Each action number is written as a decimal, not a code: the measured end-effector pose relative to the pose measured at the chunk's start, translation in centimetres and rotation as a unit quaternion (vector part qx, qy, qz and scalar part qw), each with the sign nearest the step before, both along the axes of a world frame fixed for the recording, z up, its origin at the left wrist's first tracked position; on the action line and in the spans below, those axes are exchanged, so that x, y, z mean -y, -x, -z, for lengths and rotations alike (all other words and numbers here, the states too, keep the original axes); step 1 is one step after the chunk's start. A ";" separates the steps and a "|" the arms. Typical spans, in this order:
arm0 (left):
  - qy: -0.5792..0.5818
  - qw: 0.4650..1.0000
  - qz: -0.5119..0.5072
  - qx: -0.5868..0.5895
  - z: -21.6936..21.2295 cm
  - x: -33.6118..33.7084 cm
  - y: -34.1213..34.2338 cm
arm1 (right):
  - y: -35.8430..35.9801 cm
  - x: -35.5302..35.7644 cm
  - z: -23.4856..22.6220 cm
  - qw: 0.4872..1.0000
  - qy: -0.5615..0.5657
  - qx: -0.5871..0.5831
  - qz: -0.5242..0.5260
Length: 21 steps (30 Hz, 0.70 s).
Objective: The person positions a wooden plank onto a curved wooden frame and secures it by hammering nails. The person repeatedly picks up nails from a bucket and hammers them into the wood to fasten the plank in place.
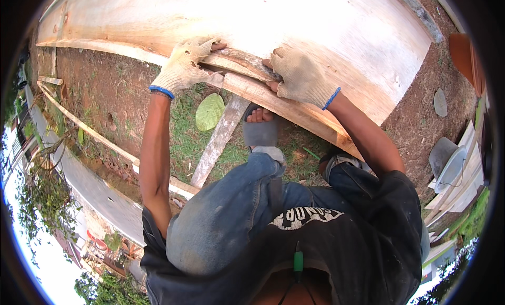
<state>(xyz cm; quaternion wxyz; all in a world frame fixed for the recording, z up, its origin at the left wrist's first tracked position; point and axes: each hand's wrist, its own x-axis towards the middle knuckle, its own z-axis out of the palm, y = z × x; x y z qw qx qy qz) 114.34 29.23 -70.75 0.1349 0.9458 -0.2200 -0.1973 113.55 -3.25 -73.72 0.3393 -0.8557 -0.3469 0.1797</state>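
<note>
A wide, pale sheet of wood (315, 26) lies in front of me, bright with sunlight. Along its near edge runs a light timber plank (279, 102). A short strip of wood (247, 62) with a rough, brownish edge lies at this border. My left hand (184, 65), in a torn cream work glove with a blue cuff, closes on the strip's left end, fingertips poking through. Gloved the same way, my right hand (304, 78) grips the strip's right end, its thumb and a finger bare at the tips. The undersides of both hands are hidden.
Below the plank, a weathered board (221, 139) lies on grass beside a large green leaf (209, 112) and my sandalled foot (260, 127). A long pole (87, 123) stretches along the left. At right are a grey bucket (442, 155), a pale basin (451, 169) and an orange object (465, 63).
</note>
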 end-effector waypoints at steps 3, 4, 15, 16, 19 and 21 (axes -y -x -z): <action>0.050 0.997 -0.061 -0.014 -0.4 0.3 -0.7 | -0.3 0.8 -0.5 0.998 -0.026 -0.061 0.020; 0.058 0.996 -0.071 -0.018 -0.9 0.8 -1.1 | -0.5 1.0 -0.1 0.994 -0.026 -0.095 0.042; -0.034 0.999 -0.022 0.036 -0.5 3.1 0.1 | -0.1 0.8 -0.9 0.976 0.037 -0.213 -0.011; -0.027 0.997 -0.020 0.062 -0.1 3.1 0.3 | -0.5 0.7 -1.5 0.974 0.057 -0.220 -0.022; -0.014 0.990 -0.023 0.138 1.1 2.5 1.4 | -0.9 0.4 -3.1 0.973 0.076 -0.217 -0.037; -0.001 0.982 -0.039 0.183 1.9 3.3 1.4 | -0.2 1.0 -2.2 0.980 0.042 -0.193 -0.027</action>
